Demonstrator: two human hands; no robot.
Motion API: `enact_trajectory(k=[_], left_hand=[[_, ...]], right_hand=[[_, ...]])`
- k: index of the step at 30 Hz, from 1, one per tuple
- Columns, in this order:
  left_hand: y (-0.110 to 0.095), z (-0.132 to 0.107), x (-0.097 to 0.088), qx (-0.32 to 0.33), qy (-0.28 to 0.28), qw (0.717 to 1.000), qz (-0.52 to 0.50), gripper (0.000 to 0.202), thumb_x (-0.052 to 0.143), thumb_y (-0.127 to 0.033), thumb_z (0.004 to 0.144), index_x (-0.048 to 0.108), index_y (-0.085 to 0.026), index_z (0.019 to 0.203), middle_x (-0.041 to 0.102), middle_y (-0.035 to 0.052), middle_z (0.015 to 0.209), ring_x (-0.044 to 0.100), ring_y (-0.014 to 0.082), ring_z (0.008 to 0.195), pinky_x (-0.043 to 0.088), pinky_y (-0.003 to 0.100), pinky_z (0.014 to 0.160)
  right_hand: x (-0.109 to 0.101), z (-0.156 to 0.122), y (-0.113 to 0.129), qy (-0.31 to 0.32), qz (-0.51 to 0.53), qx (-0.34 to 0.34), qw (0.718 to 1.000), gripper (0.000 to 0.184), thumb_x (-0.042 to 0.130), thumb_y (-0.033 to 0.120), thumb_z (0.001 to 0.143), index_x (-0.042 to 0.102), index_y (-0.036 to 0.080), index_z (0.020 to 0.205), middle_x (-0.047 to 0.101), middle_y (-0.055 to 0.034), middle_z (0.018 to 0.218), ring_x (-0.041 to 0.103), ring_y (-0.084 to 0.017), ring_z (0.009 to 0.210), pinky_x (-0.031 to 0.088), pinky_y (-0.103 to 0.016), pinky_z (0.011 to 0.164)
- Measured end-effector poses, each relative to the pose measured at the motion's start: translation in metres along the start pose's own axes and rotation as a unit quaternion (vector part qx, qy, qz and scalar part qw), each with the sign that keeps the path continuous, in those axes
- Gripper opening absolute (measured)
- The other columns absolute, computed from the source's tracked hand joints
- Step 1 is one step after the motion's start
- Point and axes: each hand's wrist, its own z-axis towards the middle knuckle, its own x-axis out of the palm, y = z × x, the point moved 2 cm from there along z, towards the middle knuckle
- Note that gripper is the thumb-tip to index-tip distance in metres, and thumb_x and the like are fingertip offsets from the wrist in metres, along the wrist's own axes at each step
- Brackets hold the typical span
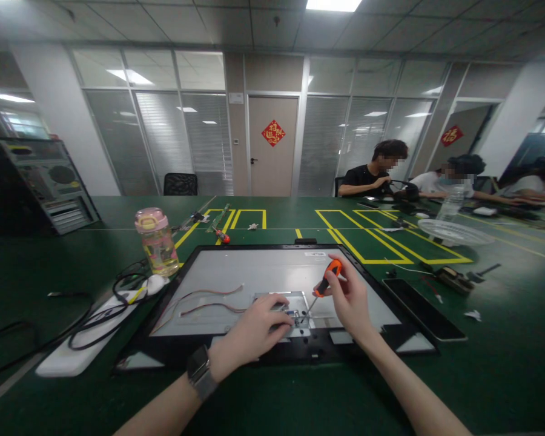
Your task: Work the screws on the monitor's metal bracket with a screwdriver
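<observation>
A flat monitor panel point(263, 266) with a black frame lies on the green table, its grey metal back facing up. My right hand point(349, 297) grips an orange and black screwdriver point(329, 277), tilted so that its shaft points down at a small metal bracket area on the panel. My left hand point(261, 324) rests on that same area, thumb and fingers bent around small parts near the screwdriver's tip. What those fingers hold, if anything, is too small to make out. Thin wires point(213, 309) run across the panel to the left of my left hand.
Left of the panel are a white power strip point(88, 336) with black cables and a pink-lidded bottle point(157, 242). A black phone point(424, 310) lies at the right. A computer case point(40, 181) stands far left. Several people point(367, 181) sit at the far right.
</observation>
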Motion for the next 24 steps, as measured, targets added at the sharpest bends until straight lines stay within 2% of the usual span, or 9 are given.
enact_trajectory(k=[10,17,21,24], left_hand=[[0.000,0.000,0.001,0.012,0.009,0.999,0.029,0.018,0.055,-0.022,0.088,0.070,-0.025,0.096,0.054,0.0064,0.119,0.050,0.0234,0.110,0.042,0.039,0.096],[-0.001,0.000,0.000,0.008,0.003,1.000,0.017,0.018,0.055,-0.021,0.087,0.070,-0.025,0.095,0.055,0.0062,0.117,0.051,0.0237,0.109,0.042,0.039,0.095],[-0.001,0.001,-0.001,-0.003,-0.012,1.000,-0.027,0.019,0.051,-0.024,0.089,0.070,-0.022,0.092,0.056,0.0067,0.117,0.054,0.0215,0.106,0.043,0.034,0.093],[0.005,0.002,-0.010,-0.039,-0.048,0.996,-0.070,0.023,0.047,-0.026,0.091,0.069,-0.019,0.088,0.058,0.0071,0.113,0.058,0.0182,0.096,0.046,0.029,0.086]], right_hand=[[0.004,-0.002,-0.008,0.007,-0.029,-0.022,0.999,0.033,0.049,0.037,0.090,0.045,0.025,0.120,0.048,0.0012,0.081,0.064,-0.013,0.059,0.061,-0.028,0.055],[0.004,-0.001,-0.004,0.016,-0.040,-0.027,0.999,0.033,0.048,0.036,0.090,0.045,0.026,0.121,0.048,0.0014,0.079,0.064,-0.013,0.057,0.060,-0.028,0.054],[0.007,-0.002,0.001,0.055,-0.041,-0.057,0.996,0.032,0.049,0.033,0.090,0.045,0.025,0.121,0.051,0.0021,0.076,0.065,-0.014,0.058,0.058,-0.028,0.055],[0.009,0.000,0.013,0.109,-0.047,-0.085,0.989,0.031,0.052,0.032,0.088,0.046,0.025,0.118,0.055,0.0015,0.075,0.066,-0.016,0.061,0.057,-0.028,0.056]])
